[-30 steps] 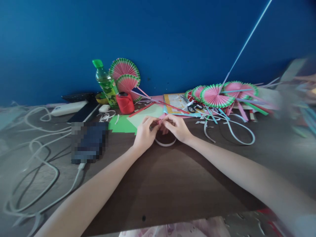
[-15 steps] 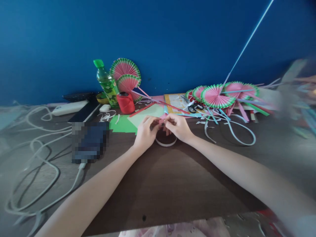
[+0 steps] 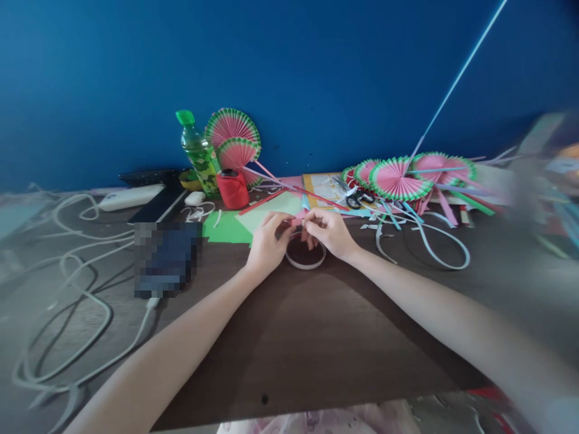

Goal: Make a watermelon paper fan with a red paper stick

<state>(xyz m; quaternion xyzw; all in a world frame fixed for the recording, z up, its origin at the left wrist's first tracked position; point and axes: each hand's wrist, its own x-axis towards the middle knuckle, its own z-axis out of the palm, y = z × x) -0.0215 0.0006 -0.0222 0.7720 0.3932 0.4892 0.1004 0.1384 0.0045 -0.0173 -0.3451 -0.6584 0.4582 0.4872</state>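
Observation:
Close together over the middle of the dark table are my left hand and my right hand, both with fingers pinched. A small pink piece, seemingly paper, bridges their fingertips, and both hands grip it. Just below the fingers is a thin white ring-shaped band; the fingers hide its far side, and I cannot tell whether it is held or lies on the table. Beyond my left hand are a green paper sheet and a paler green sheet.
Black scissors lie beyond my right hand, near pleated pink-and-green paper fans and loose strips. A red can-shaped object and a green-capped bottle stand at back left. A pixelated phone-like device with a white cable lies left.
My hands stay nearly in place. The pink piece between the fingertips now shows more clearly, and more of the white band is visible. The whole view has shifted slightly.

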